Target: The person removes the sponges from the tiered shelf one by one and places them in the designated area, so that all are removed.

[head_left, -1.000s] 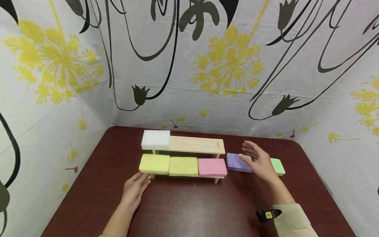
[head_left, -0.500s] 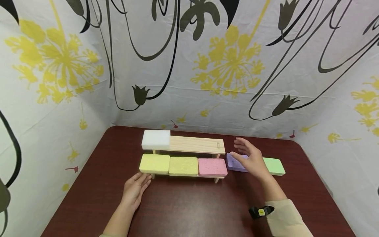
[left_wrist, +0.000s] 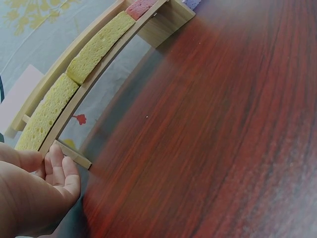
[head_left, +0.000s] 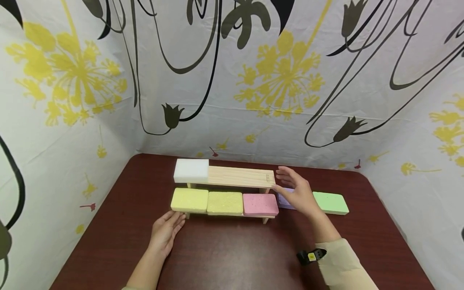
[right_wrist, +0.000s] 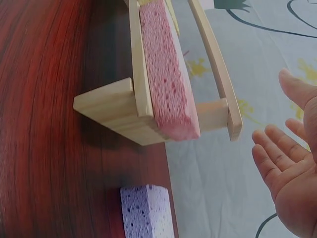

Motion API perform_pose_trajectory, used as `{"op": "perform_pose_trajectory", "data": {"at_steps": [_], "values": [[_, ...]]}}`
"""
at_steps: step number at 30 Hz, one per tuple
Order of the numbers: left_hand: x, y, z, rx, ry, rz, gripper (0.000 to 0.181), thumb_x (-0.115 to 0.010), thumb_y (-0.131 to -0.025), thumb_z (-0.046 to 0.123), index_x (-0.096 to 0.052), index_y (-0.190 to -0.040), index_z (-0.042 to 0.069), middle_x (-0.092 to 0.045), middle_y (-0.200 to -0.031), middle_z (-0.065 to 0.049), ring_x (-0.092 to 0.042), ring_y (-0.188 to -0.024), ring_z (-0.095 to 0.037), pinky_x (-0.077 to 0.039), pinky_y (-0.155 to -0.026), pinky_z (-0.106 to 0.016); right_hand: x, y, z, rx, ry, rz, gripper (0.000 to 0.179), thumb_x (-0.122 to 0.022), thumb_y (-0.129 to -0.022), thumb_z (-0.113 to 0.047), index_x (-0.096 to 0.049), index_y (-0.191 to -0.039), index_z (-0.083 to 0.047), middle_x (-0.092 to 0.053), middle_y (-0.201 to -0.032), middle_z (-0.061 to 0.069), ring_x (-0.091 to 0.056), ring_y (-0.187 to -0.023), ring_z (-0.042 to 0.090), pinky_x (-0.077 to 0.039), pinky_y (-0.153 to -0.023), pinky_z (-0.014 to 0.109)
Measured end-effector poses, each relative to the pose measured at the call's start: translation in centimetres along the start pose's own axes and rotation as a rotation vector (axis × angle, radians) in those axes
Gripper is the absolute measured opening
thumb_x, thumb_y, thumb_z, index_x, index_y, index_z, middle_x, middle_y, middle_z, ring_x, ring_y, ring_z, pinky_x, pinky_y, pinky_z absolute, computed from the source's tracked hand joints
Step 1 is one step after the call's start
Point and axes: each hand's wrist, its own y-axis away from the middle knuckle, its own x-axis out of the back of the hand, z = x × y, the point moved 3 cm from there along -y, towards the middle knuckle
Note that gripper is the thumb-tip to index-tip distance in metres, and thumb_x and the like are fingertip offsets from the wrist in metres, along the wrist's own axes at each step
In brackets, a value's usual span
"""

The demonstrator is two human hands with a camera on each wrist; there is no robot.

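My left hand (head_left: 164, 233) pinches the left end of the front wooden shelf (left_wrist: 101, 67), thumb and fingers meeting around its corner near a leg. Two yellow sponges (head_left: 224, 203) and a pink sponge (head_left: 260, 204) lie side by side on that shelf. With fingers spread and holding nothing, my right hand (head_left: 297, 193) hovers by the right end of the rear wooden shelf (head_left: 239, 176). It partly hides a purple sponge (head_left: 285, 201) on the table. A white sponge block (head_left: 191, 171) sits at the rear shelf's left end.
A green sponge (head_left: 330, 202) lies on the dark red table (head_left: 224, 257), right of the purple one. Patterned white cloth (head_left: 232, 133) hangs around the table's back and sides.
My right hand has moved left, from above the purple and green sponges to the rear shelf's right end, uncovering the green sponge. The left hand has stayed on the front shelf.
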Motion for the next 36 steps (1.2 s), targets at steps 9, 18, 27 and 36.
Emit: {"op": "perform_pose_trajectory", "data": {"at_steps": [9,18,27,36], "values": [[0.2,0.1,-0.1,0.002,0.0,0.0,0.046,-0.051,-0.107,0.006,-0.037,-0.145,-0.015,-0.068,-0.104,-0.001,-0.067,-0.099,-0.009,-0.055,-0.095,-0.023,-1.5,-0.8,-0.6,0.005,-0.016,-0.047,0.061,-0.079,-0.088,-0.002,-0.051,-0.141,0.002,-0.06,-0.133,0.026,-0.061,-0.12,0.041,-0.052,-0.1,0.057],[0.2,0.1,0.0,0.005,-0.005,-0.007,0.048,-0.051,-0.107,0.007,-0.035,-0.146,-0.015,-0.067,-0.106,-0.002,-0.066,-0.102,-0.01,-0.055,-0.095,-0.023,-2.9,-1.9,-1.2,0.033,-0.07,-0.093,0.061,-0.081,-0.088,-0.013,-0.052,-0.141,-0.002,-0.061,-0.134,0.021,-0.059,-0.124,0.034,-0.049,-0.106,0.05],[0.2,-0.1,0.0,0.003,-0.007,-0.007,0.046,-0.05,-0.107,0.006,-0.037,-0.146,-0.014,-0.066,-0.106,-0.001,-0.066,-0.104,-0.011,-0.055,-0.095,-0.023,-4.4,-2.8,-1.4,0.051,-0.053,-0.116,0.063,-0.081,-0.088,-0.013,-0.052,-0.142,-0.002,-0.061,-0.133,0.021,-0.058,-0.125,0.033,-0.048,-0.108,0.045],[0.2,-0.1,0.0,0.007,-0.013,-0.014,0.047,-0.051,-0.107,0.007,-0.036,-0.147,-0.013,-0.064,-0.114,-0.007,-0.065,-0.106,-0.012,-0.054,-0.098,-0.025,-5.9,-3.7,-2.2,0.074,-0.055,-0.132,0.063,-0.081,-0.088,-0.013,-0.051,-0.143,-0.001,-0.062,-0.132,0.017,-0.058,-0.124,0.032,-0.048,-0.109,0.042]]}}
